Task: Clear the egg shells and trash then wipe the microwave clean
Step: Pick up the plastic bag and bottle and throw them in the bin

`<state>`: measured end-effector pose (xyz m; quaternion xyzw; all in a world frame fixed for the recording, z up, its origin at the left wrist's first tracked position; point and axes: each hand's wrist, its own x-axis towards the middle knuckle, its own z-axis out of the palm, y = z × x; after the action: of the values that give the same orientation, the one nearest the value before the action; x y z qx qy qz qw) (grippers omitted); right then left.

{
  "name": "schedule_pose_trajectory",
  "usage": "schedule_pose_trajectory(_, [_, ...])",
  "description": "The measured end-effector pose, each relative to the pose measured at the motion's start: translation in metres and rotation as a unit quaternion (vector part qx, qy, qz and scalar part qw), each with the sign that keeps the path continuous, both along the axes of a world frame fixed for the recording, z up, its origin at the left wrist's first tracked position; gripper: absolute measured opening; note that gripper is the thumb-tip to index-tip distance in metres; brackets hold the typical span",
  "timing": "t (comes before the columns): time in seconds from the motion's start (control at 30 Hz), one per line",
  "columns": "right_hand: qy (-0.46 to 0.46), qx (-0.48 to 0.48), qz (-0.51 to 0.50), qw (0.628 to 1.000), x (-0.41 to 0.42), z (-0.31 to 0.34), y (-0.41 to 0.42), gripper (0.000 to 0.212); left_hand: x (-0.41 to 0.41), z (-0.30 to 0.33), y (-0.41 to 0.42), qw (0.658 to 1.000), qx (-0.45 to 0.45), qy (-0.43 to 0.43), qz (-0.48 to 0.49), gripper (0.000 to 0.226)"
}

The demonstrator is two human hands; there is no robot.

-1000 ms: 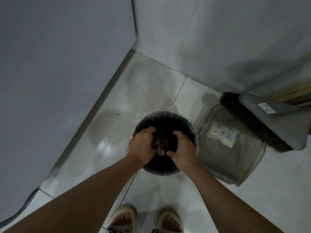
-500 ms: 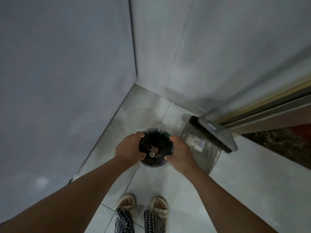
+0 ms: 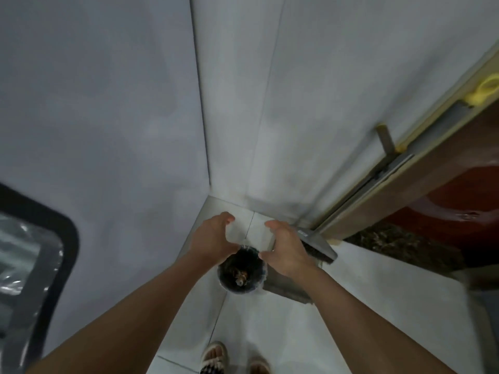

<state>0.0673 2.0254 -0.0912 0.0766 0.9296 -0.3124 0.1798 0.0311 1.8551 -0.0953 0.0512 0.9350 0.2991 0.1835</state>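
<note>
Both hands are lifting away from the trash bin (image 3: 242,275) now, left hand (image 3: 213,238) and right hand (image 3: 286,252) spread apart w/ nothing in them, shells (image 3: 240,276) sitting inside, so I'm guessing dumping's wrapping up and I'm needing a cloth for the microwave next.

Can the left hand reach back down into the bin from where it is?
Probably yes. The left hand hovers open just above the bin, whose mouth is uncovered; the right hand sits to the side, not over the opening.
</note>
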Motion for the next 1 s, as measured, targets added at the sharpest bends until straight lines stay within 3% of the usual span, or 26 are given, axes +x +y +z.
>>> schedule_pose_trajectory(0.5, [0.109, -0.009, 0.157, 0.982, 0.039, 0.154, -0.013, 0.076, 0.094, 0.160, -0.040, 0.985, -0.007, 0.095, 0.145, 0.064])
schedule_pose_trajectory(1.0, [0.165, -0.051, 0.409, 0.896, 0.114, 0.242, -0.158, 0.078, 0.280, 0.248, -0.165, 0.910, -0.068, 0.135, 0.387, 0.067])
